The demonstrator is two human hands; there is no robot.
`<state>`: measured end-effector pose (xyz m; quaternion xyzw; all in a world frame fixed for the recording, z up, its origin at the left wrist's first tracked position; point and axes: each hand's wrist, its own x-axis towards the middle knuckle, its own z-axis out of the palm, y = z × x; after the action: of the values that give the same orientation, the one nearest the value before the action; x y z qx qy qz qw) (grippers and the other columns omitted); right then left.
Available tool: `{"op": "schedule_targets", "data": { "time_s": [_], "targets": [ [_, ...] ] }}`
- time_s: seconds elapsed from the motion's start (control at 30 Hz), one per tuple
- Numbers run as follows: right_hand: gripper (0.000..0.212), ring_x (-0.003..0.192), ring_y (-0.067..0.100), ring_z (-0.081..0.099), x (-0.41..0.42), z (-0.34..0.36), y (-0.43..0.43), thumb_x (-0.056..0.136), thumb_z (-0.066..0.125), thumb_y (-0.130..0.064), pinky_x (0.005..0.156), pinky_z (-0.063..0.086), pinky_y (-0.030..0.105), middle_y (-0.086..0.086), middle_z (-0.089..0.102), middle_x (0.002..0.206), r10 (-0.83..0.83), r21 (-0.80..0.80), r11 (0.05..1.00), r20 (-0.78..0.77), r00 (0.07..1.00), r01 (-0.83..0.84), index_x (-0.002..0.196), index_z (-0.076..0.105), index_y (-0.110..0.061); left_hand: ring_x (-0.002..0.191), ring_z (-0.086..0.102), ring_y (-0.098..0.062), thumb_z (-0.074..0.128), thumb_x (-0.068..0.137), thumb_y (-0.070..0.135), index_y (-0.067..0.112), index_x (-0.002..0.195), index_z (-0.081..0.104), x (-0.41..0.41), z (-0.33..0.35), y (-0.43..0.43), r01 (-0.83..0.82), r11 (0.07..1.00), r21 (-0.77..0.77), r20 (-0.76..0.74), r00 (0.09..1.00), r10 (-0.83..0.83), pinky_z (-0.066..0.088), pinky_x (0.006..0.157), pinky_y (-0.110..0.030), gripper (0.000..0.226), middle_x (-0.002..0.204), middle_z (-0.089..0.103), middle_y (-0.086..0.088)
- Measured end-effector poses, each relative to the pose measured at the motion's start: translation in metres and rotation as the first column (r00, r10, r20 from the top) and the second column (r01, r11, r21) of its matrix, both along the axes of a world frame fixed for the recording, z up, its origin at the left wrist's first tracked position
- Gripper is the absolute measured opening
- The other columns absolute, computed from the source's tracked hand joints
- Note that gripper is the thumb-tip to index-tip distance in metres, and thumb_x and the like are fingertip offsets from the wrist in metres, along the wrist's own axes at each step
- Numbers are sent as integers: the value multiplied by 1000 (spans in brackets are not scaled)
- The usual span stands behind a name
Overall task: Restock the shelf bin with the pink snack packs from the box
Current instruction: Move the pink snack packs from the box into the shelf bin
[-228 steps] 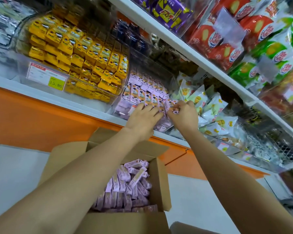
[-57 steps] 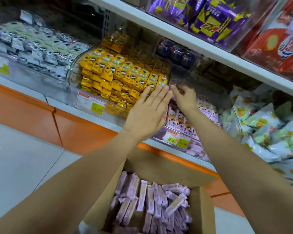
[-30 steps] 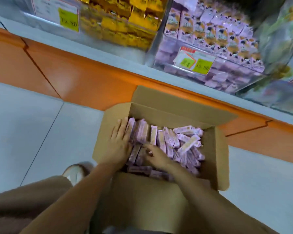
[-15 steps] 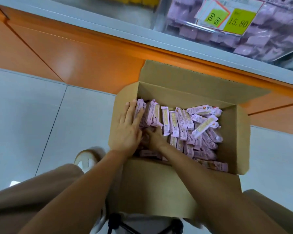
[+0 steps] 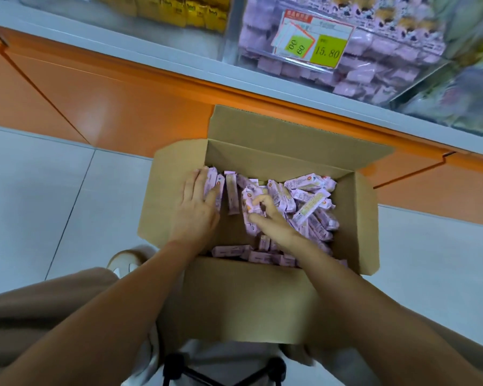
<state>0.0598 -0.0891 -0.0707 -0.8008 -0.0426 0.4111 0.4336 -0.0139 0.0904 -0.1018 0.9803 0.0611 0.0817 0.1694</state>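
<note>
Hands: left hand (image 5: 197,210) lies flat, fingers straight, against the pink snack packs (image 5: 310,203) at the left wall of the box (image 5: 248,296); right hand (image 5: 271,221) curls round a few packs mid-box.
Shelf bin (image 5: 374,68): clear, above the open box, part-filled with pink packs.

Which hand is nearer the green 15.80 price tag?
Right. Right hand, in the pink snack packs, sits below the green price tag; left hand farther left, by the cardboard box wall.

Left grip (image 5: 197,210) flat, right grip (image 5: 268,218) curled.
</note>
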Motion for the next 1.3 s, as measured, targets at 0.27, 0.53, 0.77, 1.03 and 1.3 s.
{"op": "schedule_targets", "data": {
  "time_s": [0.27,0.53,0.77,1.03,1.3],
  "targets": [
    [16,90,16,59,-4,52,-22,81,48,-15,72,53,37,1,55,105,-258,471,822,-192,947,319,93,41,-25,86,68,-19,46,101,34,9,114,63,20,59,-61,-509,-30,-860,-507,860,-54,56,73,-26,33,108,70,-11],
    [17,79,0,65,-19,78,-34,99,44,-10,63,50,18,2,58,109,-333,391,862,-43,942,322,111,39,-22,80,65,-17,64,90,12,1,110,66,15,105,-65,-386,-219,-896,-401,916,29,54,64,-22,22,98,68,-11],
    [24,99,-9,49,-31,100,-33,101,43,-23,80,38,4,-14,48,108,-242,280,941,166,956,190,121,31,-20,83,68,-22,70,85,5,-1,113,62,9,138,-67,-359,-231,-904,-381,923,55,58,65,-26,30,108,69,-17],
    [49,107,2,50,-40,142,-33,84,70,-41,85,44,15,-5,46,120,-149,200,979,558,817,43,123,51,-19,73,71,-22,75,80,4,0,103,64,14,176,-62,-310,-166,-936,-333,933,135,55,55,-25,26,97,72,-17],
    [59,97,12,57,-12,211,-8,71,71,-48,84,49,28,-5,57,105,-183,156,983,901,394,101,122,61,-19,73,67,-21,74,84,17,6,88,58,37,245,-54,-62,-55,-997,-73,972,225,54,57,-19,20,84,69,-9]
  ]
}}
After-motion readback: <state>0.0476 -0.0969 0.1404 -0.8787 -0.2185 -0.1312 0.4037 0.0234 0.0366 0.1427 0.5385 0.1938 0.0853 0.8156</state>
